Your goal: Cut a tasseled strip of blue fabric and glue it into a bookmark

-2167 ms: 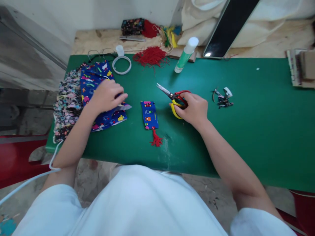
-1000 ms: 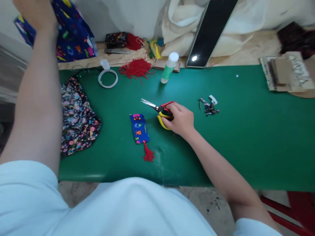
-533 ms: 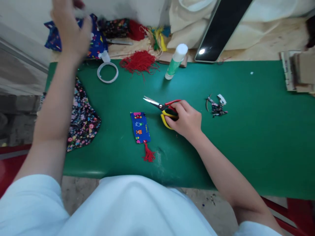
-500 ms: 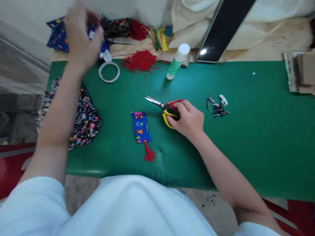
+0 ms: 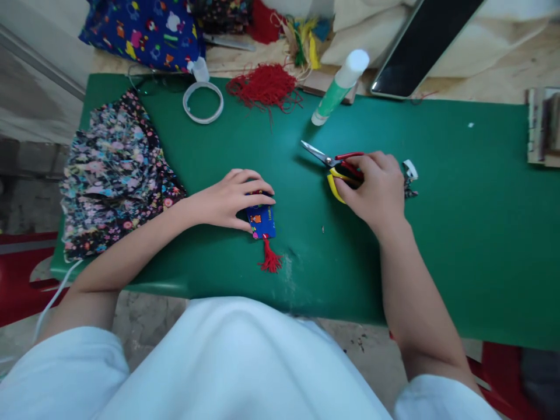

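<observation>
My right hand point(image 5: 378, 189) is wrapped round the red and yellow handles of a pair of scissors point(image 5: 326, 157), whose blades point to the upper left above the green table. My left hand point(image 5: 238, 201) is over a small blue bookmark point(image 5: 265, 224) with printed animals, its fingers apart and the thumb at the bookmark's left edge. Whether the fingertips press on it I cannot tell. The hand hides part of the bookmark's upper half. From its lower end a red tassel point(image 5: 270, 256) lies on the table. Dark fabric scraps point(image 5: 410, 178) are partly hidden behind my right hand.
Flowered dark cloth point(image 5: 118, 175) lies at the left. Along the back are a blue printed cloth bundle point(image 5: 144, 32), a tape roll point(image 5: 189, 114), red threads point(image 5: 265, 86), a tilted-looking glue stick point(image 5: 339, 90) and a dark-screened device point(image 5: 424, 49). A stack of pieces point(image 5: 538, 128) stands far right.
My left hand has come down from the blue cloth bundle at the back left to the bookmark. My right hand has moved rightward with the scissors. The view has shifted slightly.
</observation>
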Motion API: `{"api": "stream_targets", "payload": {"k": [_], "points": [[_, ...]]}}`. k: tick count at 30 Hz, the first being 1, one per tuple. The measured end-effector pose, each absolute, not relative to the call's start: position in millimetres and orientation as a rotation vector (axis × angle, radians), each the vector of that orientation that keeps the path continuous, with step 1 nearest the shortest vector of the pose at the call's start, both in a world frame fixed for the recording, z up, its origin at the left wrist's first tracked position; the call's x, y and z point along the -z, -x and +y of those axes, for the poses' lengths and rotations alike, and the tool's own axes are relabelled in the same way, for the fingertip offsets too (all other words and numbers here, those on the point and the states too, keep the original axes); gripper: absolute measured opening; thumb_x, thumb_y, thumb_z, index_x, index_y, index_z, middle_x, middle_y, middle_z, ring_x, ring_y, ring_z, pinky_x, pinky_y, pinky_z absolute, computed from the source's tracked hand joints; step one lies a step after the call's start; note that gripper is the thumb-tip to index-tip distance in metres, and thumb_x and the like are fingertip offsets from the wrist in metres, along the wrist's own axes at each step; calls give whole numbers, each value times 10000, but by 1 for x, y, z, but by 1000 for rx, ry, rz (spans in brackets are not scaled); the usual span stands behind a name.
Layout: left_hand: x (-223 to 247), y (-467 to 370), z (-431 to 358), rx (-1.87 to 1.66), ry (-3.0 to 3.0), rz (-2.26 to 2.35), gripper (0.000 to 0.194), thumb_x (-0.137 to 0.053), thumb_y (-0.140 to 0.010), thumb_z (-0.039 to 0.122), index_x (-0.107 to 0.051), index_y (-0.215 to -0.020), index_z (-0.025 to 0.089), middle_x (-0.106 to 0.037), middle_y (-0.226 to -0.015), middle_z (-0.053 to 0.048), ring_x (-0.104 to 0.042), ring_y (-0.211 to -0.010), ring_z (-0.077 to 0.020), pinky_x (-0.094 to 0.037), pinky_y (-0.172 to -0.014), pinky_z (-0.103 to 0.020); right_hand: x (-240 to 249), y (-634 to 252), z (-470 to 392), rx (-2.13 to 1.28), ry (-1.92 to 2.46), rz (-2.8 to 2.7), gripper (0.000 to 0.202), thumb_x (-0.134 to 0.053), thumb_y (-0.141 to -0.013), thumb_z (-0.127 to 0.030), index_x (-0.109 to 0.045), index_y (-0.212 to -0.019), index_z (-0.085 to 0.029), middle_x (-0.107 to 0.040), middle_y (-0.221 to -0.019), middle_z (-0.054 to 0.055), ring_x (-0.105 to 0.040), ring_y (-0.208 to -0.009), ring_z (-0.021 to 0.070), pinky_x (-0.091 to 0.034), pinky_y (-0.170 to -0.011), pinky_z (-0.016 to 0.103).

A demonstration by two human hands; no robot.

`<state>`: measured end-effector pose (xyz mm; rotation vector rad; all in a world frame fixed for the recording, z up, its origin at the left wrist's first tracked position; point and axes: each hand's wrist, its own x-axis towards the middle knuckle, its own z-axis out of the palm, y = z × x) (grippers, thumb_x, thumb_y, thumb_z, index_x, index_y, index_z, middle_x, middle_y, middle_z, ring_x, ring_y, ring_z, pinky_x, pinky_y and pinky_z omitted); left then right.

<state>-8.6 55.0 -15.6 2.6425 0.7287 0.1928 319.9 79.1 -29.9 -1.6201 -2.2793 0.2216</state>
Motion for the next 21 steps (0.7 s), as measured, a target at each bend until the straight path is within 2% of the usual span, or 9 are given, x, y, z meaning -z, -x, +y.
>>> {"api": "stream_targets", "payload": {"k": [3, 5, 9, 11, 13, 17, 21], "points": [[17, 4, 48, -272, -2806, 819, 539, -623, -881, 592, -635, -1250, 199, -660, -1290, -169, -552, -1239, -341, -387, -1026, -507, 31, -321, 79, -236, 1647, -2296, 272, -588, -844, -351, -620, -1050, -177, -657, -1081, 209, -569, -983, 377, -444, -832, 495], [17, 4, 46, -316, -2903, 763, 471, -579, -922, 570, -654, -1220, 213, -693, -1256, -142, -591, -1235, -312, -423, -1030, -499, 29, -320, 78, -227, 1648, -2298, 295, -602, -834, -356, -620, -1065, -174, -645, -1081, 208, -563, -982, 375, -439, -836, 497], [17, 6, 40, -394, -3013, 489, 231, -511, -1008, 288, -694, -1137, 230, -753, -1166, -66, -689, -1123, -196, -518, -1019, -391, 20, -304, 66, -158, 1575, -2269, 270, -576, -859, -330, -620, -1079, -179, -629, -1109, 197, -555, -1031, 360, -435, -871, 482], [17, 5, 35, -426, -3028, 388, 252, -483, -999, 169, -714, -1092, 206, -763, -1143, -76, -716, -1066, -178, -558, -982, -352, 15, -288, 54, -240, 1443, -2343, 204, -570, -870, -358, -628, -968, -188, -650, -997, 155, -580, -967, 329, -450, -859, 460], [17, 3, 31, -422, -3050, 356, 276, -472, -983, 123, -724, -1075, 185, -761, -1149, -97, -727, -1052, -189, -587, -940, -343, 11, -269, 37, -421, 1309, -2517, 225, -572, -884, -410, -629, -899, -193, -650, -895, 120, -592, -876, 299, -464, -807, 435], [18, -3, 26, -480, -3170, 348, 259, -488, -971, 129, -740, -1016, 173, -778, -1087, -98, -752, -983, -212, -620, -863, -349, 10, -237, 3, -387, 1469, -2588, 341, -597, -875, -465, -619, -972, -139, -642, -899, 160, -575, -897, 341, -453, -780, 457], [20, -7, 26, -658, -3264, 280, 222, -525, -955, 132, -743, -930, 161, -789, -1036, -95, -764, -930, -220, -627, -798, -337, 15, -227, -10, -362, 1634, -2537, 392, -633, -853, -503, -598, -950, -126, -637, -911, 179, -568, -889, 354, -449, -770, 457]]}}
